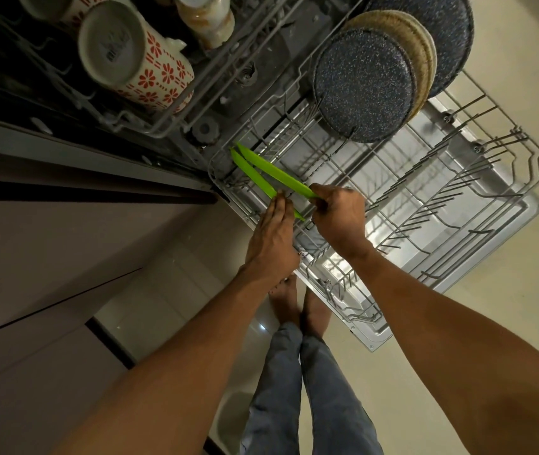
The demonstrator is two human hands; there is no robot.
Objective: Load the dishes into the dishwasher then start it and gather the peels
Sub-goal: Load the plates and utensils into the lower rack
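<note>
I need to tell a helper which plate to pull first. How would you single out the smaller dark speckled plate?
Start at the pulled-out lower rack; plates stand on edge at its far end. The smaller dark speckled plate is frontmost, ahead of the woven beige plates and the larger speckled plate.

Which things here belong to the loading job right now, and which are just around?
In the job:
- two green plates, held on edge by the left hand and right hand
- lower rack
- speckled plates and woven plates already racked
- patterned mug in the upper rack

Just around:
- cabinet fronts
- floor
</note>
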